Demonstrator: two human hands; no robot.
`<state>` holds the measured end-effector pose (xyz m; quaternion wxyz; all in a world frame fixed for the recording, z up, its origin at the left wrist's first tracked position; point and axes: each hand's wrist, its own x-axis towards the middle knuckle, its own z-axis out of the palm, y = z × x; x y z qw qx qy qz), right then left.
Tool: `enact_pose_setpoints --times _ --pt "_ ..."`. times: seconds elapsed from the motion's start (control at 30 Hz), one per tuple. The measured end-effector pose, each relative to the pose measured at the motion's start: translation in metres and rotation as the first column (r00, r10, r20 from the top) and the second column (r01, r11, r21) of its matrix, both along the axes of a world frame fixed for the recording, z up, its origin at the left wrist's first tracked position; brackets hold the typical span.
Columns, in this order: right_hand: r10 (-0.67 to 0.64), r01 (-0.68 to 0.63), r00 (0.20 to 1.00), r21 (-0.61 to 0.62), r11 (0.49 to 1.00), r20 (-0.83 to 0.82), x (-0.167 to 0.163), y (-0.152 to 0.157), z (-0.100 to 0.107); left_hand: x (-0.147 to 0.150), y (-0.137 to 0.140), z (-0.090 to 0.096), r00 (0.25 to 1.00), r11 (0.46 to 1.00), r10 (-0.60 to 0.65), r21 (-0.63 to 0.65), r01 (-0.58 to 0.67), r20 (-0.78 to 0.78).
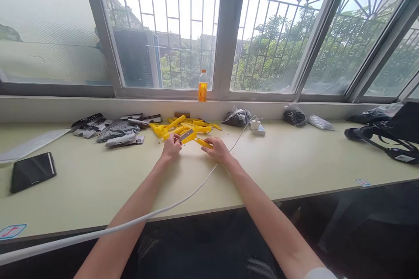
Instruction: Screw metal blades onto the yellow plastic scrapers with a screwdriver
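Between my hands is a yellow-handled tool with a flat grey metal blade (187,135), raised slightly over the table. My left hand (171,145) pinches the blade's end with closed fingers. The fingers of my right hand (216,148) are wrapped round the yellow handle at the other side. Just beyond it lies a loose pile of similar yellow tools (175,125), several of them overlapping. The blade's far edge and the exact finger contact are too small to make out.
Black-and-clear plastic packets (119,130) lie left of the pile. A phone (33,172) rests at the far left. A white cable (183,200) crosses the table in front of my right arm to a charger (257,127). Headphones (386,144) lie right; an orange-drink bottle (203,89) stands on the sill.
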<state>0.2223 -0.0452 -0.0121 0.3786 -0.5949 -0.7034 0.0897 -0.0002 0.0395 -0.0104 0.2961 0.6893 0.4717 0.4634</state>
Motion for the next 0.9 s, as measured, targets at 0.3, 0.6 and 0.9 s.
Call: enact_pose_setpoints --times 0.3,0.6,0.9 --pt "0.004 -0.005 0.999 0.017 1.0 0.032 -0.004 -0.001 -0.003 -0.005 -0.01 0.002 0.99 0.991 -0.022 0.129 0.04 -0.139" --pt "0.02 -0.022 0.998 0.029 0.999 0.061 -0.006 -0.003 -0.001 -0.008 -0.004 0.009 0.998 0.987 0.014 0.159 -0.004 -0.062" --pt "0.01 -0.016 0.996 0.064 0.998 0.087 -0.007 0.0 -0.002 -0.008 -0.009 0.01 0.993 0.974 -0.014 0.224 0.04 -0.115"
